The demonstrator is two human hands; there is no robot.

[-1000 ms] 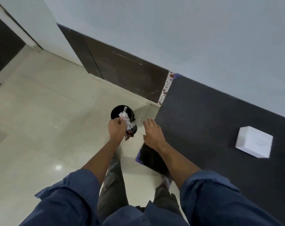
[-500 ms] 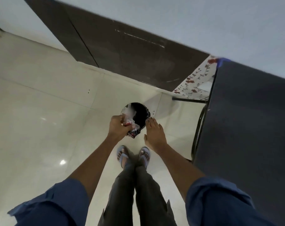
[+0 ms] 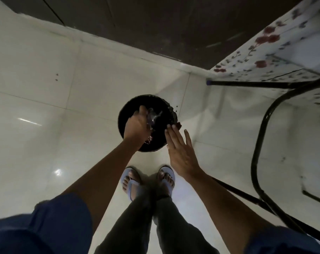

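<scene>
A round black bin (image 3: 123, 114) stands on the white tiled floor in front of my feet. My left hand (image 3: 137, 124) reaches down over its opening and holds a crumpled clear plastic wrapper (image 3: 154, 116) with a dark red bit at its lower end; the view is blurred here. My right hand (image 3: 181, 150) hovers flat beside the bin's right rim with straight fingers, holding nothing. What lies in the bin is too dark to see.
The black tubular frame (image 3: 261, 129) of a table with a flowered cloth (image 3: 261, 57) stands close on the right. A dark wall panel (image 3: 155, 24) runs behind the bin. My feet in pale blue sandals (image 3: 131, 182) stand just before it.
I have bent lower over the bin. My left hand has moved with the wrapper from the bin's near edge to over its opening. My right hand has come beside the rim.
</scene>
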